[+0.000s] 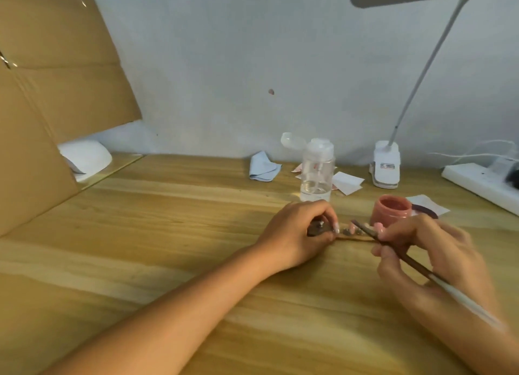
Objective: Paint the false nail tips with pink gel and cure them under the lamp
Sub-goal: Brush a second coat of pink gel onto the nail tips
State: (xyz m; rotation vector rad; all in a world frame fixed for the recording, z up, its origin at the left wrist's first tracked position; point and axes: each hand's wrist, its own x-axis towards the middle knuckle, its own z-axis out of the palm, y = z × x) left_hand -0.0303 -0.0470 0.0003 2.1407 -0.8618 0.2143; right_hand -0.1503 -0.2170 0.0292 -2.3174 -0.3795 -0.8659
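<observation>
Several tips [348, 230] sat in a row on a stick [351, 238] lying on the table [168, 234] between the two hands. One near the right end looked pink; the rest were too small to judge.

The left hand [297, 231] pinned the stick's dark end down with its fingers curled round it, and the forearm ran off toward seven o'clock. The right hand [432, 248] pinched the brush [365, 230] between thumb and fingertips like a pen. The handle trailed to five o'clock and the bristles pointed to ten o'clock, low over the row; whether they touched a tip I could not tell. The open jar [391, 210] of pink gel stood just beside the row at one o'clock, an easy reach for reloading.

The step looked like coating the tips one by one. To do it well, the left hand needed to stop the stick rolling. The right needed to rest its heel on the table and pull thin, even strokes from base to free edge, without flooding the sides or brushing a wet neighbour. A white dome I took for the curing lamp [84, 158] sat well apart at ten o'clock, half behind cardboard [56, 93], so the stick would have to travel level.
</observation>
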